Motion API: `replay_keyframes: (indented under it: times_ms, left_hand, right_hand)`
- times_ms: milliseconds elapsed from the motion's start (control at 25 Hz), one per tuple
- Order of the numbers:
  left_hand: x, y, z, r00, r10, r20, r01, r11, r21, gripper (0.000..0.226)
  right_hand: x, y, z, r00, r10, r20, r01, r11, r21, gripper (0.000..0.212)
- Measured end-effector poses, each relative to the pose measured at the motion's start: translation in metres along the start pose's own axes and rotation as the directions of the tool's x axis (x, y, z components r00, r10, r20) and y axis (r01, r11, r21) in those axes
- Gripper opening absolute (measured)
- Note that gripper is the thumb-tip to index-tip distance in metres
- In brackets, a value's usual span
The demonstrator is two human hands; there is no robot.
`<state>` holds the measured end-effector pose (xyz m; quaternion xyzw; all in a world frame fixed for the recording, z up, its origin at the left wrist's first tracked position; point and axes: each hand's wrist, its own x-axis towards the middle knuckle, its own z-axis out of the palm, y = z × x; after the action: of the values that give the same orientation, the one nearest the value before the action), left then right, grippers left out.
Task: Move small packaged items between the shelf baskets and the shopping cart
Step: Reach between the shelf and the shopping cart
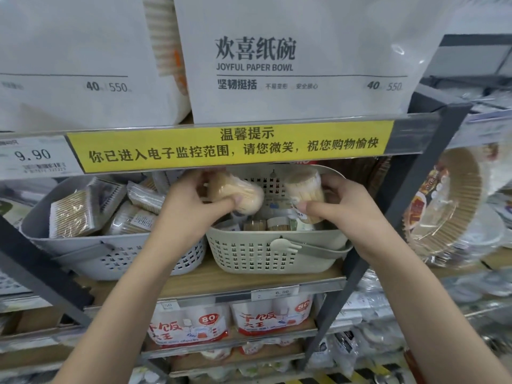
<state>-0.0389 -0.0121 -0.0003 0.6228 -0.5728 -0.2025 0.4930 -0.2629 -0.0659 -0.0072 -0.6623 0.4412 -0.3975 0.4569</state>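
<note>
Both my hands reach over a beige perforated basket (266,256) on the middle shelf. My left hand (191,200) grips a clear tub of toothpicks (238,191), tilted on its side above the basket. A second tub of toothpicks (304,187) stands upright over the basket's right side, held by my right hand (340,200). Several more small toothpick packs (266,224) lie inside the basket. No shopping cart is in view.
A grey basket (91,245) of bagged cotton swabs sits to the left. The upper shelf edge with a yellow sign (230,146) hangs just above my hands. Paper bowl packs stand above, paper cups (230,320) below, and paper plates (454,206) to the right.
</note>
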Motion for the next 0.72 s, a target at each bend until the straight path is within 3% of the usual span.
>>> replay_keyframes:
  times_ms: [80, 200, 320, 400, 480, 600, 720]
  left_hand:
    - [-0.024, 0.005, -0.002, 0.996, -0.086, -0.028, 0.075, 0.961, -0.268, 0.038]
    - [-0.059, 0.013, 0.007, 0.958, -0.243, 0.153, 0.279, 0.658, -0.699, 0.038]
    - [-0.085, 0.011, 0.03, 0.894, -0.259, 0.366, 0.443, 0.383, -0.811, 0.045]
    - [-0.096, 0.009, 0.046, 0.845, -0.248, 0.473, 0.532, 0.303, -0.791, 0.038]
    - [-0.103, 0.007, 0.057, 0.816, -0.225, 0.532, 0.577, 0.381, -0.723, 0.046]
    - [-0.112, 0.008, 0.07, 0.774, -0.159, 0.613, 0.568, 0.603, -0.561, 0.063]
    - [-0.117, 0.025, 0.089, 0.711, -0.075, 0.699, 0.479, 0.78, -0.403, 0.048]
  right_hand:
    - [-0.019, 0.0, 0.002, 1.0, -0.01, -0.029, 0.012, 0.997, 0.072, 0.044]
    - [-0.052, 0.004, 0.006, 0.998, -0.024, -0.062, 0.035, 0.984, 0.173, 0.051]
    - [-0.085, 0.01, 0.011, 0.996, -0.01, -0.084, 0.036, 0.948, 0.316, 0.058]
    - [-0.106, 0.019, 0.012, 0.988, 0.039, -0.146, 0.021, 0.92, 0.392, 0.056]
    - [-0.124, 0.029, 0.009, 0.97, 0.108, -0.22, 0.004, 0.892, 0.453, 0.053]
    - [-0.145, 0.042, -0.001, 0.946, 0.176, -0.273, -0.007, 0.851, 0.525, 0.052]
    - [-0.164, 0.053, -0.014, 0.916, 0.234, -0.325, -0.006, 0.818, 0.575, 0.056]
